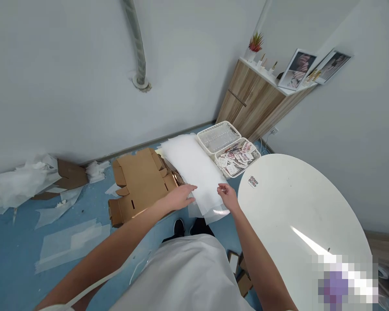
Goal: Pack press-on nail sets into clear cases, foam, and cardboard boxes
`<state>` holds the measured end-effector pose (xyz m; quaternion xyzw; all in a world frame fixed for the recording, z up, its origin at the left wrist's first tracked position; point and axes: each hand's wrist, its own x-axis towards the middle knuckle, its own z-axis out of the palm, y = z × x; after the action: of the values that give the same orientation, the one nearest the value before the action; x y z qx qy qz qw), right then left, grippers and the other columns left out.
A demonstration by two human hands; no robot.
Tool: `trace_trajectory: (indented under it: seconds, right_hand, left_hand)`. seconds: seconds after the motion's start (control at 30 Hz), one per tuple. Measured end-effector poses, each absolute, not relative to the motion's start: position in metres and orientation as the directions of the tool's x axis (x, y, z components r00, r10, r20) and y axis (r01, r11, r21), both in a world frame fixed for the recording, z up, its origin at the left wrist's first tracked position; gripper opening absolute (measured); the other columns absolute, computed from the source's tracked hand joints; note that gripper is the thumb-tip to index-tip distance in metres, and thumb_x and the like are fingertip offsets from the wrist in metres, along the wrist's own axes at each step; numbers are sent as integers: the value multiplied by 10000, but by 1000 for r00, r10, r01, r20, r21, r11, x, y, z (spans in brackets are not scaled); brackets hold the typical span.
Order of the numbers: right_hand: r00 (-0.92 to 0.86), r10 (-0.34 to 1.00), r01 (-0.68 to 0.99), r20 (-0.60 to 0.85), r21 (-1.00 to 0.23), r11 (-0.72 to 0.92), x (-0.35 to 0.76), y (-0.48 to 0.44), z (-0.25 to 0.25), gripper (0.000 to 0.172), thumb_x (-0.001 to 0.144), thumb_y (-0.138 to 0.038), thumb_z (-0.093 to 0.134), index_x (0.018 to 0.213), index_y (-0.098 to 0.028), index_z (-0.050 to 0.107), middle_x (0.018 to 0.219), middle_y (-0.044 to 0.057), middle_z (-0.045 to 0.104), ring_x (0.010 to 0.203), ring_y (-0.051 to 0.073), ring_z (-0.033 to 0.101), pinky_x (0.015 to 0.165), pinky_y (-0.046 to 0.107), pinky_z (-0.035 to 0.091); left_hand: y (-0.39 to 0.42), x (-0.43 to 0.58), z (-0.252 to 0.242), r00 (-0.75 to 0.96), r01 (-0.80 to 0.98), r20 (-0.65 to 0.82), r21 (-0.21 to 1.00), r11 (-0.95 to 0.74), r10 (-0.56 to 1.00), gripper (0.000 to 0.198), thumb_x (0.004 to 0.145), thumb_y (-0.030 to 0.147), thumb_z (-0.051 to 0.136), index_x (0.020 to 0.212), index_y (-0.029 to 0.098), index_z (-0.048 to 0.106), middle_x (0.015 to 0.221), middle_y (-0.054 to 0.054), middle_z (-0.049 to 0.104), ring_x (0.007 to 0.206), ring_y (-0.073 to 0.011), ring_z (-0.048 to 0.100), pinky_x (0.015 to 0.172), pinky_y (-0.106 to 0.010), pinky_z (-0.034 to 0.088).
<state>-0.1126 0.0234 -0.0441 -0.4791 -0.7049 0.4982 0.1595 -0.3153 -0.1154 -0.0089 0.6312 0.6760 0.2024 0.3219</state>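
A stack of thin white translucent sheets [189,166] lies on the blue floor in front of me. My left hand [180,196] rests flat on the stack's near left edge, fingers stretched out. My right hand [227,195] is at the near right edge, its fingertips pinched on a sheet's corner. Left of the sheets lies a pile of flat brown cardboard boxes [139,183]. My black shoes [191,226] show just below the sheets.
Two white mesh baskets sit behind the sheets: one [218,136] looks empty, the other [238,157] holds several small packets. A round white table [304,216] with a small sticker card [253,181] is at right. A wooden cabinet [256,103] stands in the corner. Crumpled paper and cardboard scraps [35,181] litter the left floor.
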Motion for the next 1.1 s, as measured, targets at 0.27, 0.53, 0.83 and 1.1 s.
trace_trajectory:
  seconds: [0.27,0.53,0.83,1.1]
  right_hand:
    - [-518,846,644,-123,-707,292,-170,92,-36,307,741,-296,472,1017,-187,551,933,52,627,782,168,564,743,328,418]
    - [-575,817,761,-45,-396,514,-249,178,-67,338,780,-236,460,1115,-201,482,1024,85,601,980,245,487,837,378,266]
    - [-586,786,810,-198,-172,561,-278,205,-94,133,773,-229,482,828,-149,573,796,95,632,730,205,555,790,384,191]
    - [-562,797,827,-222,-181,533,-279,208,-96,152,740,-196,473,736,-138,614,735,106,628,742,221,534,793,408,187]
  left_hand:
    - [-25,-349,-10,-27,745,-186,652,144,982,444,797,324,426,1204,147,442,1183,-98,533,1038,-225,520,884,-343,401]
    - [97,-372,-39,-183,799,-283,514,310,941,404,783,226,399,1179,173,465,1162,-74,556,1069,-256,478,878,-387,369]
    - [159,-375,-79,-358,810,-367,336,482,858,406,725,140,430,1121,205,488,941,-98,615,973,-285,471,737,-407,319]
    - [162,-377,-90,-371,764,-364,404,504,854,379,667,83,471,1006,239,536,941,-69,616,958,-284,462,725,-405,271]
